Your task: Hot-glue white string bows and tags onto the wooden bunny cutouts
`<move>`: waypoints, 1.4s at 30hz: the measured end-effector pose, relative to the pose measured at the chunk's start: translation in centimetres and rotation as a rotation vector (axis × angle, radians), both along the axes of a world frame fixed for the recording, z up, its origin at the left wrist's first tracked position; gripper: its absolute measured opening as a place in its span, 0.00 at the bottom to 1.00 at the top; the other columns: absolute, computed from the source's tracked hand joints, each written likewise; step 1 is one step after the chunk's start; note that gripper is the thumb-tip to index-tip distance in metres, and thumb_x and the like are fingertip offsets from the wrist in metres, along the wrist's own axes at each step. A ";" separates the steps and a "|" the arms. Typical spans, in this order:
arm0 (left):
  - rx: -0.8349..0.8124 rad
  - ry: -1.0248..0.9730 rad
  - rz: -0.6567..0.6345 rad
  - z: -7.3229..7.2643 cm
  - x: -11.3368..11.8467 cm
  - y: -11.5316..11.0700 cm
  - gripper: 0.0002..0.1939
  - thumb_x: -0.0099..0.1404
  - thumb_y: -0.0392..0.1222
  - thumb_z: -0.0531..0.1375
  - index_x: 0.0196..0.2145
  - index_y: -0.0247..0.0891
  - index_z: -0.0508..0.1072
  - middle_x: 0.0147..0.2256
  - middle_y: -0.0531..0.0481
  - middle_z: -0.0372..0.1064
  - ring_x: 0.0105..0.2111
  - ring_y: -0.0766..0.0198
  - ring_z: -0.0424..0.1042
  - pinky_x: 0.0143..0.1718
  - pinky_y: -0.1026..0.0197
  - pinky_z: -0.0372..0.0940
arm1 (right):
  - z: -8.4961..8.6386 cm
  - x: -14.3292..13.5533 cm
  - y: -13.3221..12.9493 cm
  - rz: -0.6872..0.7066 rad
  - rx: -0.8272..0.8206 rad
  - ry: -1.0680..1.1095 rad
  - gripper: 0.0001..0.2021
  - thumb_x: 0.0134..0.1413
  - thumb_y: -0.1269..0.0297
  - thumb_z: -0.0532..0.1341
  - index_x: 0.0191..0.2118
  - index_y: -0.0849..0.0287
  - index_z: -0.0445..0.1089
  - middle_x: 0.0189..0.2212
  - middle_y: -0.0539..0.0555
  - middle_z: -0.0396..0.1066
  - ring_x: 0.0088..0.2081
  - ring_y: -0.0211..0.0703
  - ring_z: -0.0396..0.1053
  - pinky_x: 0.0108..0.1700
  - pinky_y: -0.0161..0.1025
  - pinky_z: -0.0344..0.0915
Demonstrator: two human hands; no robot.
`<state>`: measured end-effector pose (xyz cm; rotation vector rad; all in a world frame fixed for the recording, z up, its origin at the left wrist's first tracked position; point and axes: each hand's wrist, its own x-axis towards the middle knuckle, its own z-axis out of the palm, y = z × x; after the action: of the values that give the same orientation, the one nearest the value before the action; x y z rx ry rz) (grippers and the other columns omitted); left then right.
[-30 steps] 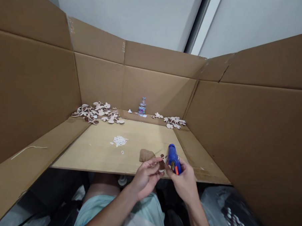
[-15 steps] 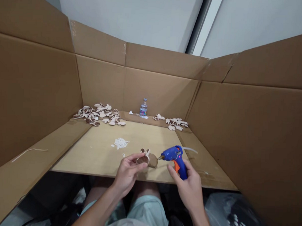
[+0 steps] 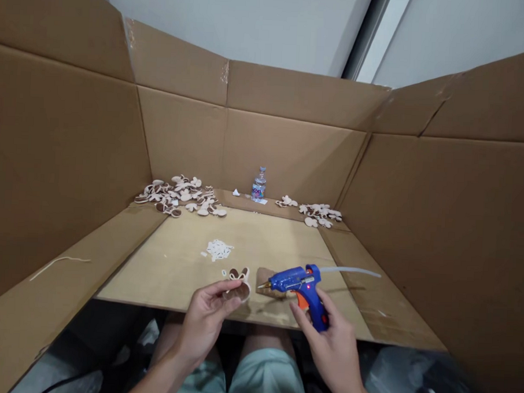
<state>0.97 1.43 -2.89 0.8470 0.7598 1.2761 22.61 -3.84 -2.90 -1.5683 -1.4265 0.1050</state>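
Observation:
Near the table's front edge, my left hand (image 3: 211,310) pinches a small brown and cream piece (image 3: 239,287) with two ear shapes and a bow. My right hand (image 3: 332,333) is wrapped around the handle of a blue glue gun (image 3: 299,280) with an orange trigger. The gun's metal nozzle points left, a short gap from the held piece, over a brown pad (image 3: 267,276) lying on the table. A clear glue stick (image 3: 349,271) sticks out of the gun's back. Behind my left hand lies a pile of tiny white pieces (image 3: 219,249).
Brown and cream pieces are heaped at the back left (image 3: 181,194), with a smaller heap at the back right (image 3: 320,213). A bottle (image 3: 259,185) stands by the back cardboard wall (image 3: 290,154). A cream string (image 3: 59,261) lies on the left flap.
The held piece and the glue gun are farther apart, and the piece's eared front is more upright in view. More of the glue stick shows. The camera view has shifted slightly.

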 end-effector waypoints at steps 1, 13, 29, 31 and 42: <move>0.016 0.020 -0.006 -0.1 -0.1 0.0 0.13 0.48 0.37 0.72 0.34 0.39 0.81 0.39 0.47 0.79 0.41 0.61 0.76 0.45 0.65 0.68 | -0.1 -0.1 0.0 0.004 0.019 -0.020 0.21 0.52 0.52 0.62 0.45 0.64 0.70 0.35 0.59 0.75 0.33 0.48 0.73 0.35 0.38 0.69; 0.057 0.058 -0.123 -0.1 -0.5 -0.4 0.13 0.55 0.34 0.68 0.40 0.42 0.80 0.42 0.49 0.79 0.44 0.62 0.75 0.49 0.64 0.67 | 0.0 -1.1 -0.1 0.031 0.149 -0.157 0.14 0.53 0.59 0.63 0.42 0.64 0.71 0.29 0.55 0.73 0.27 0.41 0.70 0.30 0.34 0.68; 0.035 -0.013 -0.174 0.9 -0.4 -1.0 0.13 0.55 0.34 0.68 0.39 0.43 0.80 0.40 0.52 0.79 0.42 0.67 0.76 0.46 0.70 0.67 | 0.1 -0.8 -0.9 0.045 0.193 -0.204 0.13 0.54 0.62 0.64 0.43 0.64 0.70 0.29 0.54 0.71 0.26 0.38 0.68 0.29 0.30 0.66; 0.023 -0.021 -0.173 0.9 -0.4 -1.0 0.13 0.54 0.34 0.69 0.39 0.42 0.80 0.40 0.51 0.79 0.42 0.67 0.76 0.46 0.69 0.67 | 0.2 -0.8 -0.9 0.041 0.194 -0.216 0.13 0.54 0.63 0.64 0.43 0.64 0.70 0.29 0.54 0.71 0.27 0.38 0.68 0.29 0.31 0.66; -0.002 -0.048 -0.159 1.4 -0.3 -1.0 0.13 0.53 0.33 0.69 0.38 0.40 0.80 0.37 0.50 0.80 0.39 0.67 0.77 0.44 0.70 0.68 | 0.5 -0.7 -1.0 0.057 0.237 -0.228 0.13 0.55 0.64 0.63 0.44 0.64 0.70 0.29 0.54 0.70 0.28 0.39 0.68 0.28 0.31 0.66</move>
<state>0.65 0.40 -1.53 0.8551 0.6427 1.1499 21.86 -4.85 -2.36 -1.3772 -1.5970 -0.2092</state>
